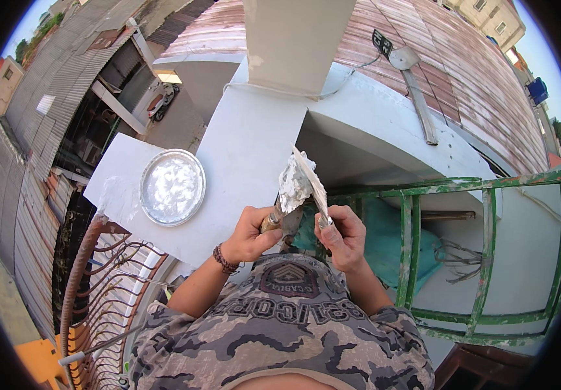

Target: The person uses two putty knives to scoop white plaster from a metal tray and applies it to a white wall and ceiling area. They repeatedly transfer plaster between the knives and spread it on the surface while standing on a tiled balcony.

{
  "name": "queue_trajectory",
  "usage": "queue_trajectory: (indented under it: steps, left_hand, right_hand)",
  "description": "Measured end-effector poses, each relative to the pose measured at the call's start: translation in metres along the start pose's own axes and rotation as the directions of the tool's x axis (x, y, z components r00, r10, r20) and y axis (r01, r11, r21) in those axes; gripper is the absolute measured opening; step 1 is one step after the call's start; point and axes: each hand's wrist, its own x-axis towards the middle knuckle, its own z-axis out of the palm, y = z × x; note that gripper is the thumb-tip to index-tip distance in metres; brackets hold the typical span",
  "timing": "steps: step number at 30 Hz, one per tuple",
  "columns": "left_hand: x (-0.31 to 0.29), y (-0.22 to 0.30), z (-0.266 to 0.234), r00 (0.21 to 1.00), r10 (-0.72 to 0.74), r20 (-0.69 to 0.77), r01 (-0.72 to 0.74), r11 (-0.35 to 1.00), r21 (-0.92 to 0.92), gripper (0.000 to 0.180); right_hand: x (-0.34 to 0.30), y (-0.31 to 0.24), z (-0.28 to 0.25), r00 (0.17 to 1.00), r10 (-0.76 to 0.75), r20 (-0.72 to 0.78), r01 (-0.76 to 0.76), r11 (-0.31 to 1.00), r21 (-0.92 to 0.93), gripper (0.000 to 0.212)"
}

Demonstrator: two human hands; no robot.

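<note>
My left hand (249, 235) is closed round the handle of a putty knife (272, 221), and a heap of white putty (293, 185) covers its blade. Close on its right, my right hand (345, 239) grips a second putty knife (315, 190), with its thumb along the handle. That blade points up, is smeared with putty, and leans against or very near the heap; I cannot tell if they touch. To the left, a round container (198, 170) of white putty rests on a white ledge (222, 156).
A green metal ladder-like frame (488, 260) stands at the right, with a turquoise sheet (384, 237) behind it. A pale pillar (296, 45) rises ahead. Curved rusty railings (108, 279) lie at lower left. Beyond the ledge are a drop, a parked motorbike (161, 101) and corrugated roofs (462, 58).
</note>
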Motion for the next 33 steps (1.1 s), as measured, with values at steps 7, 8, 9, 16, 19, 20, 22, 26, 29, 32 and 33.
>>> queue_trajectory:
  steps: [7,8,9,16,19,20,22,26,29,32,33]
  left_hand:
    - [0.005,0.012,0.004,1.0,0.008,0.008,-0.008,1.0,-0.026,0.017]
    - [0.007,0.013,0.005,1.0,0.019,0.005,-0.019,1.0,-0.015,0.019]
    - [0.009,0.013,0.005,1.0,0.029,0.002,-0.029,1.0,-0.005,0.022]
    - [0.016,0.022,-0.005,1.0,0.007,-0.005,-0.007,1.0,0.0,0.018]
    - [0.018,0.026,-0.015,1.0,0.008,-0.024,-0.009,0.999,-0.038,0.018]
    - [0.019,0.027,-0.014,0.999,0.006,-0.047,-0.007,1.0,-0.012,0.02]
    - [0.019,0.03,-0.01,0.996,0.004,-0.094,0.0,0.999,0.04,0.024]
    - [0.017,0.024,-0.002,0.989,0.006,-0.145,0.013,0.991,0.132,0.02]
    - [0.018,0.023,0.001,0.983,0.017,-0.181,0.023,0.977,0.214,0.016]
    - [0.018,0.022,0.0,0.979,0.054,-0.194,0.001,0.961,0.276,0.017]
    - [0.019,0.023,-0.001,0.979,0.08,-0.19,-0.02,0.953,0.301,0.018]
  right_hand:
    - [0.0,0.003,-0.012,0.998,-0.056,-0.018,0.056,0.998,-0.022,0.018]
    - [-0.001,0.002,-0.012,0.998,-0.058,-0.027,0.057,0.998,-0.029,0.018]
    - [-0.002,0.002,-0.011,0.998,-0.059,-0.036,0.058,0.998,-0.036,0.018]
    - [-0.009,0.01,-0.017,0.995,-0.09,-0.054,0.081,0.986,-0.148,0.018]
    - [-0.01,0.006,-0.019,0.997,-0.053,-0.061,0.045,0.991,-0.128,0.019]
    - [-0.011,0.006,-0.019,0.996,0.004,-0.09,-0.005,1.0,-0.006,0.02]
    - [-0.009,0.003,-0.016,0.991,0.086,-0.104,-0.069,0.985,0.159,0.023]
    - [0.003,-0.012,-0.007,0.988,0.144,-0.056,-0.124,0.953,0.277,0.028]
    - [0.004,-0.019,-0.003,0.986,0.165,-0.014,-0.149,0.919,0.366,0.03]
    - [0.003,-0.023,0.0,0.983,0.18,0.021,-0.172,0.89,0.423,0.03]
    - [0.002,-0.024,0.001,0.982,0.184,0.029,-0.178,0.883,0.434,0.03]
